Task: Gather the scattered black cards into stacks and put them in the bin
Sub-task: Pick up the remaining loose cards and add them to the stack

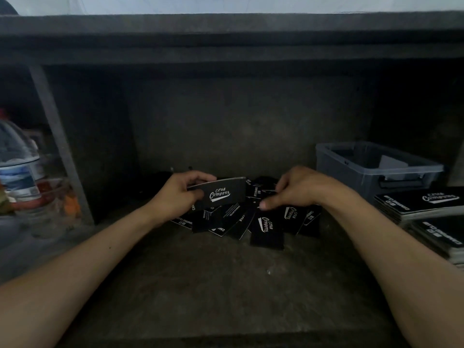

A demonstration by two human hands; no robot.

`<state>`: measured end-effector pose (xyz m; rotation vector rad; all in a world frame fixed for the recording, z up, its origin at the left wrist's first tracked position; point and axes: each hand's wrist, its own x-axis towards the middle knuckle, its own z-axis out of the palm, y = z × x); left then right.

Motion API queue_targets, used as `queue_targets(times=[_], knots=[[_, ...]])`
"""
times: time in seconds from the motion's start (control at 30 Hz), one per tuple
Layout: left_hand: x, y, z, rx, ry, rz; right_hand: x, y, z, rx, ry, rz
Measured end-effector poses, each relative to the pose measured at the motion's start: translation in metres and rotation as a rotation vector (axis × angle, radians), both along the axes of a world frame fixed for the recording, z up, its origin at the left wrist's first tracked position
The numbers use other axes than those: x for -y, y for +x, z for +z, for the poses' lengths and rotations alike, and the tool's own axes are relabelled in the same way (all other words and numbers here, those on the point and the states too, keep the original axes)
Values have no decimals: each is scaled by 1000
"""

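Forearms (82,267) foreground; L hand (179,195) grips card stack (223,194) (logo up), R hand (295,189) pinches loose cards (267,229).

Setting: a dim recess beneath a heavy grey ledge (226,36) that spans the upper frame.
Back wall (238,121): rough and mottled dark grey at centre frame, falling to near black at the right.
Surface (226,285): a bare, scuffed grey slab with a few pale flecks, filling the lower frame.
Left edge: a slanting grey post (57,136); beyond it, a clear plastic bottle (17,167) with a blue-and-white label, and blurred orange clutter.
Light: a pale bright strip (226,3) along the top edge, with shade below.
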<state>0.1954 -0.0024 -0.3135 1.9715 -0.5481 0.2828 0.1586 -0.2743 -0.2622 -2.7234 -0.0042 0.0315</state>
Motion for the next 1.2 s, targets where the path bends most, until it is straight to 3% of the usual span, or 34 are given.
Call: queue_targets(times=[0.07, 0.13, 0.33, 0.47, 0.6, 0.77, 0.87, 0.93, 1.03, 1.1, 1.2], knots=[[0, -1, 0, 1, -6, -4, -7, -5, -4, -171, -166, 23], [1, -1, 0, -3, -6, -8, -6, -8, 0, -189, -216, 49], [1, 0, 0, -8, 2, -11, 3, -1, 0, -96, -86, -55], [0, -1, 0, -18, -10, -25, -3, -1, -3, -152, -160, -35], [2, -2, -1, -33, -14, -44, 4, 0, 1, -192, -5, -79], [2, -3, 1, -21, 13, -32, 18, 0, 14, 217, 337, -114], [3, -5, 2, -13, 15, -42, 7, -4, 15, 330, 652, 104], [4, -7, 2, -26, 7, -97, -9, -7, 6, 324, 674, 266], [7, -12, 1, 8, 78, -148, -26, -2, -10, 352, 668, 311], [9, -14, -1, 86, 115, -125, -27, 4, -12, 355, 656, 272], [8, -12, -1, 126, 92, -90, -8, 14, -5, 457, 544, 31]])
